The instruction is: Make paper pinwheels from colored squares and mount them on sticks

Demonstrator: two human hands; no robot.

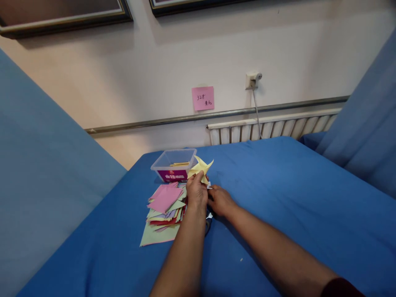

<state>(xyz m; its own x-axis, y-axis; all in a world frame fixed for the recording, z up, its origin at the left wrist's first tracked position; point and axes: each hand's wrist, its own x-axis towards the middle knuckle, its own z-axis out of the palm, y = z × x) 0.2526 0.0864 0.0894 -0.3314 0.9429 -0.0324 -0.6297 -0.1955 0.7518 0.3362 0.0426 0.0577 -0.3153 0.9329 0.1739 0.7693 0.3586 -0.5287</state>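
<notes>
A yellow paper pinwheel (pixel 201 166) with pointed, curved blades is pinched in my left hand (pixel 197 190), which is closed with the thumb on the paper. Close beside it, on the right, my right hand (pixel 221 200) has its fingers curled. A small white piece (pixel 209 185) shows at its fingertips, but what the hand grips is mostly hidden. Below the hands, what looks like a dark scissors handle (pixel 208 225) lies partly covered by my left forearm. A stack of colored paper pieces (pixel 165 202) sits just left of my left wrist.
Behind the stack stands a clear plastic box (pixel 157 166) with a purple label and thin yellowish sticks inside. A blue cloth (pixel 278 185) covers the table. Blue curtains (pixel 40 173) hang on both sides. At the back are a radiator (pixel 269 128) and a plugged-in cord (pixel 256 107).
</notes>
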